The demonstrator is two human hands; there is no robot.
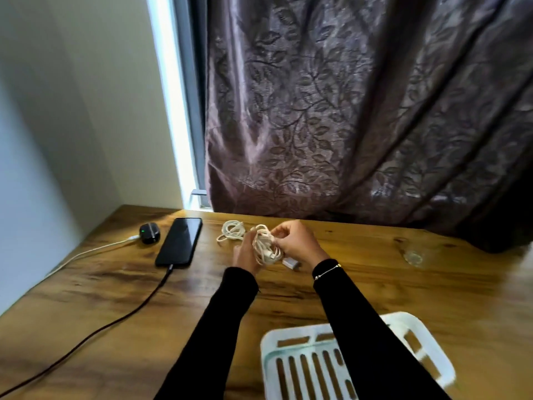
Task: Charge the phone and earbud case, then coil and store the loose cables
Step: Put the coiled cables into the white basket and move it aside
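- One white slotted basket [427,342] sits nearest me on the wooden desk [115,298].
- Both hands work mid-desk: my left hand [245,255] is clamped around a coiled white cable [265,246]; my right hand [297,241] pinches its loops.
- Second white coil [230,230] lies just behind.
- Farther left: phone [180,241] with black cable [115,319] attached; earbud case [149,232] on a white lead [95,249].

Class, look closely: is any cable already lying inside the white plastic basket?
No, the white slatted plastic basket shows only bare slats; both cream cable coils lie further back.
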